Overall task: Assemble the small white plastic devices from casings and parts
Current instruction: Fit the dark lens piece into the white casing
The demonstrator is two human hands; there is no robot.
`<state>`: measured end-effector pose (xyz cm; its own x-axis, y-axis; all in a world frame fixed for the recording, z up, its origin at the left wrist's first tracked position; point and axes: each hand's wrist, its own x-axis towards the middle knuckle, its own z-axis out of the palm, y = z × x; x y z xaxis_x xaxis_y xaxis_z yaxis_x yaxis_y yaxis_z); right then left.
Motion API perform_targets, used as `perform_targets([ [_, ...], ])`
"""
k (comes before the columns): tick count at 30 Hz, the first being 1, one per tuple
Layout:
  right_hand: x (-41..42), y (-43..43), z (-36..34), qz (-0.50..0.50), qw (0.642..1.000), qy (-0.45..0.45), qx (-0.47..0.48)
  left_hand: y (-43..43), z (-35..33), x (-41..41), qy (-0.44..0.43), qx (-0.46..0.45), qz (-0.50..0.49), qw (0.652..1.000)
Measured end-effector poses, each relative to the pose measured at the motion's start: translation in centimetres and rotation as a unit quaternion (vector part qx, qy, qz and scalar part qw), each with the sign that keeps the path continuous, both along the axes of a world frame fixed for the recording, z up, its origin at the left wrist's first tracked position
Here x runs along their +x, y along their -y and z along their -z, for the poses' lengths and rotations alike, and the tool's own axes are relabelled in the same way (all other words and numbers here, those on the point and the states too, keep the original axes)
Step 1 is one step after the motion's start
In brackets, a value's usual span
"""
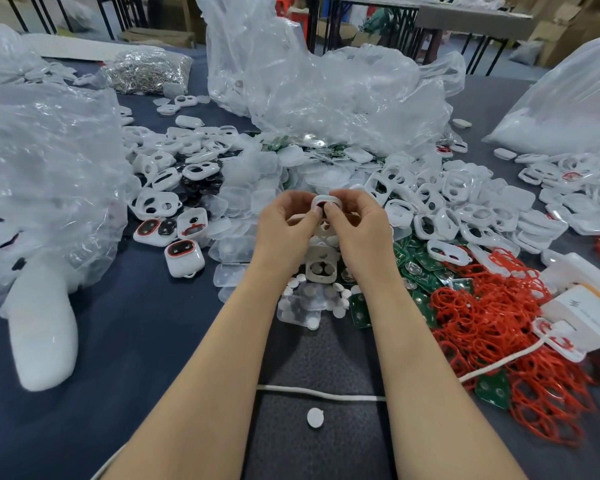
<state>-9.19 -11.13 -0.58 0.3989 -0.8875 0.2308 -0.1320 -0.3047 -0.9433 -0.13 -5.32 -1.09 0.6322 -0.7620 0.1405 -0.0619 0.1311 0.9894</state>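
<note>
Your left hand (284, 223) and right hand (357, 223) meet above the middle of the dark worktop (136, 323). Together they hold one small white casing (326, 201). The fingers (293, 199) of both hands are curled round it from either side. Both thumbs press on its near face, their tips almost touching. A dark red opening shows between the thumbs.

To the left lies a large clear plastic bag (42, 168). White pieces with dark and red marks show dimly through it. At the far left, a smaller clear bag (146, 72) is packed with small silvery metal pieces. A crumpled clear bag (326, 88) rises at the far centre; its contents are hard to make out. At the far right, another bag (568, 109) holds something white that you cannot identify from here.

Loose white casings (465, 202) are heaped to the right of your hands. Green circuit boards (420, 261) lie nearer, and just to the right of them is a tangle of red rings (482, 323). To the left of your hands sit a few white devices with red rims (184, 258). Small white discs (340, 292) are scattered between your forearms, below the held casing.
</note>
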Motion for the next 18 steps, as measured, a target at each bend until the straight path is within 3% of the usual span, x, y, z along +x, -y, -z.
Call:
perform_targets([
  [4, 0.1, 0.0, 0.0, -0.002, 0.995, -0.056, -0.084, -0.1, -0.1, -0.2, 0.071, 0.010, -0.023, 0.997],
  [11, -0.6, 0.9, 0.1, -0.054, 0.987, -0.112, -0.103, -0.2, -0.2, -0.3, 0.195, 0.037, -0.017, 0.980],
  [14, -0.9, 0.9, 0.0, -0.065, 0.994, -0.065, -0.060, -0.3, -0.3, -0.1, 0.194, 0.025, 0.009, 0.981],
  [18, -1.5, 1.1, -0.5, -0.137, 0.984, 0.049, 0.104, -0.6, -0.5, 0.8, 0.137, -0.001, 0.036, 0.990],
])
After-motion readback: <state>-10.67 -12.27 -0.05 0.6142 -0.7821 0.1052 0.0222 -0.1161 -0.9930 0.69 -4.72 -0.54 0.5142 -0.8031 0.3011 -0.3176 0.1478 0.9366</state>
